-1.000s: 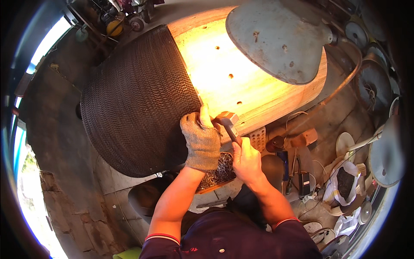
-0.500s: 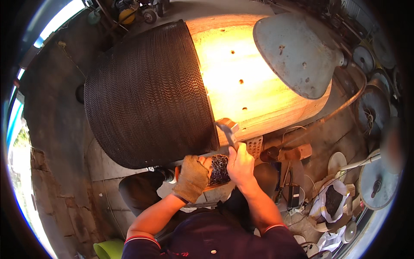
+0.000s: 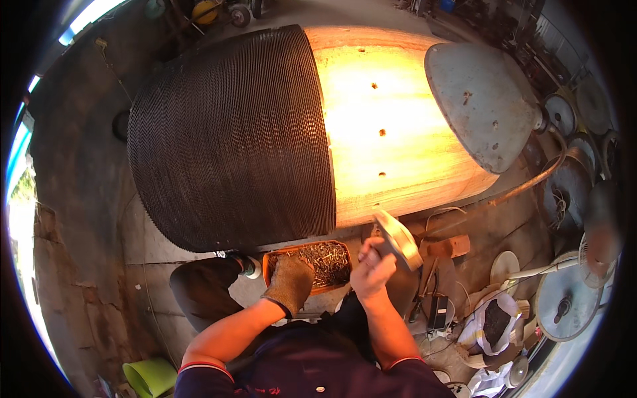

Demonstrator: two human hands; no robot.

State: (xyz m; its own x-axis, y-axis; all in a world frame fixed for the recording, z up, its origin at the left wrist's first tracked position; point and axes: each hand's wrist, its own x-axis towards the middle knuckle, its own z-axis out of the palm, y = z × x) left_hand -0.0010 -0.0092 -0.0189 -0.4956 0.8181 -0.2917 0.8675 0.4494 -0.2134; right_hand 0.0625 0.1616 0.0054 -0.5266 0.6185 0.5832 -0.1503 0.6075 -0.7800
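- While your gloved left hand (image 3: 290, 276) reaches into the one orange tray (image 3: 326, 290) at six o'clock from the middle of the view, its fingers are hidden, so you cannot tell whether they are apart or together.
- Your tray holds a heap of nails (image 3: 328, 262), too many and too jumbled to count, with your glove over its nine o'clock end.
- Your bare right hand (image 3: 373, 266), just beside the tray at its three o'clock, has its fingers clamped on one hammer (image 3: 398, 241), whose head is blurred.
- Before you, at twelve o'clock, lies one big drum, in two parts: a dark ridged covering (image 3: 232, 139) toward ten o'clock and bare wood (image 3: 355, 189) toward one o'clock.
- You can count five small holes (image 3: 382, 132) in one row across that wood.
- One grey lampshade (image 3: 481, 106) hangs at two o'clock, hiding part of the drum's end from you.
- Farther from you are one reddish block (image 3: 451, 247) between three and four o'clock, one white sack (image 3: 509, 306) at four and one yellow-green container (image 3: 151, 378) between seven and eight.
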